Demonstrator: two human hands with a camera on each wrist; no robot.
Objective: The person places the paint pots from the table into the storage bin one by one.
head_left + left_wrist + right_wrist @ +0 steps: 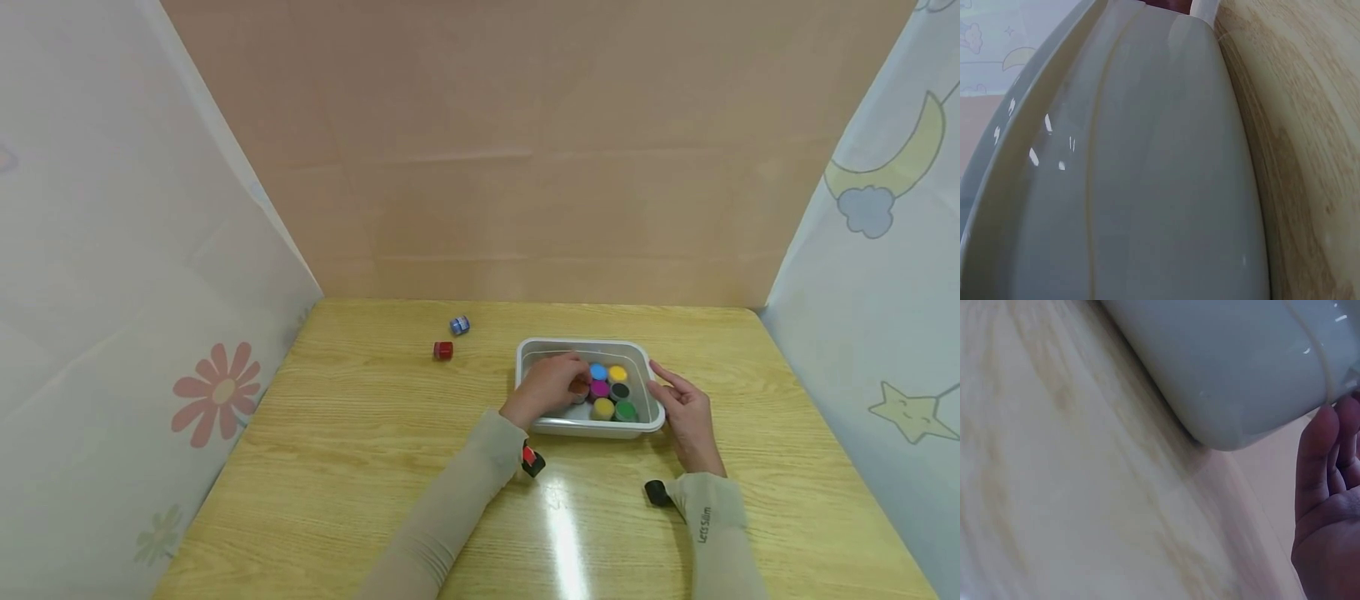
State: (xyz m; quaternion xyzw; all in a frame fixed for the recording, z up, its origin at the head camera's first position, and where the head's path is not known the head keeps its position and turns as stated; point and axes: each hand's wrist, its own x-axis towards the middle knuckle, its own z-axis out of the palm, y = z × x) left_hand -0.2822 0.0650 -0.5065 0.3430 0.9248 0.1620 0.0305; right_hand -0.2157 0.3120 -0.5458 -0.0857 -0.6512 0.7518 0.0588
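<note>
1. the wooden table (360,467) fills the lower half of the head view, with fabric screens on its left and right and a tan backdrop behind.
2. a white plastic tub (578,347) sits on the table, right of centre; in both wrist views its smooth outer wall (1160,187) fills most of the frame.
3. the left hand (550,385) reaches over the near rim into the tub's left half, fingers curled down at a small jar just beside the magenta one; whether it actually grips that jar cannot be told.
4. the right hand (686,412) rests against the tub's right outer wall, fingers fairly straight and relaxed, holding nothing; the right wrist view shows its fingertips (1321,434) at the tub's rim (1310,356).
5. six small paint pots stand together in the tub's right half: blue lid (597,372), yellow lid (617,373), magenta lid (599,388), black lid (619,390), a second yellow lid (603,408) and green lid (626,410).
6. a red pot (443,350) and a blue-banded pot (460,325) lie on the table well apart from the tub, to its left and further back.
</note>
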